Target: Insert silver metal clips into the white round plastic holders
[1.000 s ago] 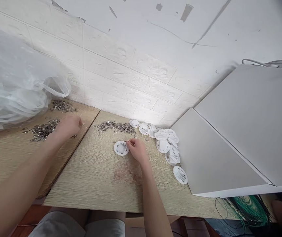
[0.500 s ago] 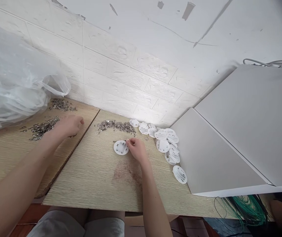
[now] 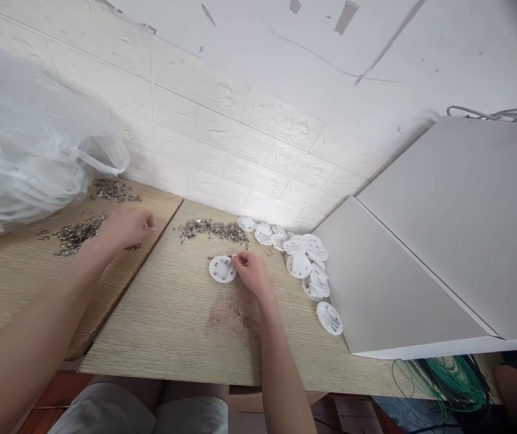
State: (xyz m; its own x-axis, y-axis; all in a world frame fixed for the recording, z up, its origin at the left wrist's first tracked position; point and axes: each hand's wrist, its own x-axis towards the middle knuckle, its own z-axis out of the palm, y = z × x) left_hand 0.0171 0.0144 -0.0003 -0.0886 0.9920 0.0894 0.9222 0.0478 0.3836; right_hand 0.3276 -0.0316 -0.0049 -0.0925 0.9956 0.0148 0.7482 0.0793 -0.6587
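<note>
Head view: the right hand (image 3: pixel 253 274) pinches its fingers narrow at the upper right rim of the white slotted disc (image 3: pixel 222 269), which lies flat on the right board (image 3: pixel 163 325), well apart from its front edge; their hold is unclear. The left hand (image 3: pixel 125 229) hovers, fingers bunched narrow, contents unclear, near the seam and metal clips (image 3: pixel 78 235). Loose discs (image 3: pixel 298 265) line the grey cabinet (image 3: pixel 403 283), limiting sideways room; metal bits (image 3: pixel 213 231) edge the wall side.
</note>
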